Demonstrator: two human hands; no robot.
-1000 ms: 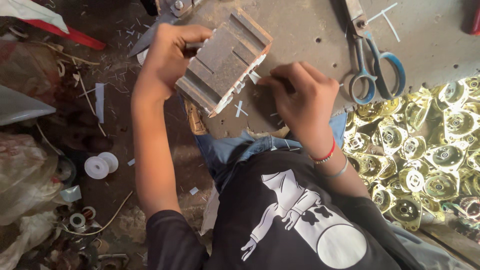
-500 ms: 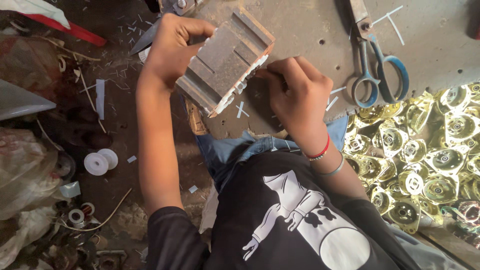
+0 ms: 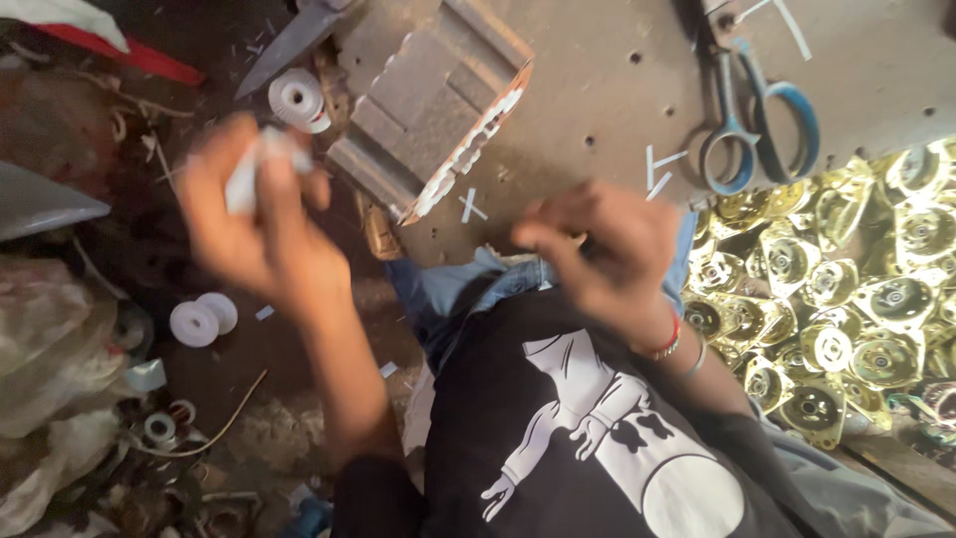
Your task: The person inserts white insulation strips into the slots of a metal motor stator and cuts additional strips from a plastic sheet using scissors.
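Grey slotted block lay on the table, released, between both hands. Left hand fingers pinched a white strip; right hand fingers curled, blurred—cannot tell. Insertion step seemed next, needing slot alignment.

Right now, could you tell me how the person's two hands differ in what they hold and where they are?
The left hand is raised over the dark littered floor, pinching a small white piece; the right hand hangs over the board's near edge, apparently holding nothing. The right wrist wears a red band; the left is bare. Both are motion-blurred, off the grey block.
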